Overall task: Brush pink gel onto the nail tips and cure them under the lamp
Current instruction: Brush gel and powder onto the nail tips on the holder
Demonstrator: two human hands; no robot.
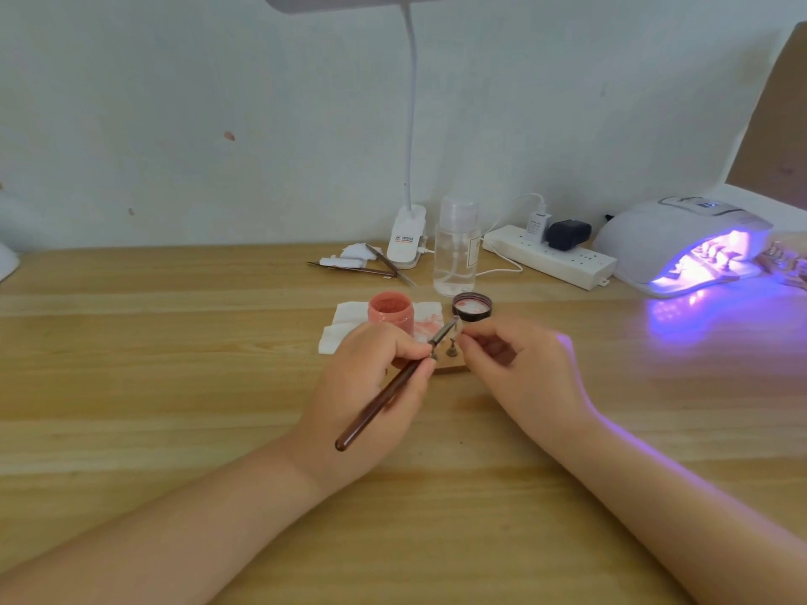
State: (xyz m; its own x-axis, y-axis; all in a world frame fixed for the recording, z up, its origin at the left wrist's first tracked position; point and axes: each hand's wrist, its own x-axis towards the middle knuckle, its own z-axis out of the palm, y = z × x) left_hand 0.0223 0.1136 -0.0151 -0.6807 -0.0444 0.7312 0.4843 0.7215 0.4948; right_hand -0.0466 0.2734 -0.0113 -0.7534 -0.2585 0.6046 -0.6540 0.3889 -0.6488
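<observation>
We take the pink gel jar (390, 313) as landmark: open, standing on a white wipe (349, 318) on the wooden bench (174, 364). Its dark lid (471, 306) lies upside down just right of the jar, pink smears inside.

Just in front of the jar, our left hand (371, 386) has its grip closed around a brown-handled brush (393, 386), fingers pinching it near the metal ferrule, bristle end angled up and right toward the jar's right side. The brush tip meets a clear nail tip (457, 327), which our right hand (519, 364) pinches between thumb and fingertip, grip closed tight on it; whether it sits on a stand peg we cannot tell. Between the two hands, in front of the jar, a small wooden block (452, 365) carries a metal peg stand (451, 349).

Behind the jar and a little right stands a clear pump bottle (455, 251). Left of that, the white clip base of a desk lamp (406, 238), with tweezers (349, 268) lying beside it. Far right of the jar, the cure lamp (681, 242) glows violet, with nail tips on stands inside (707, 255). A white power strip (550, 255) lies between bottle and cure lamp.
</observation>
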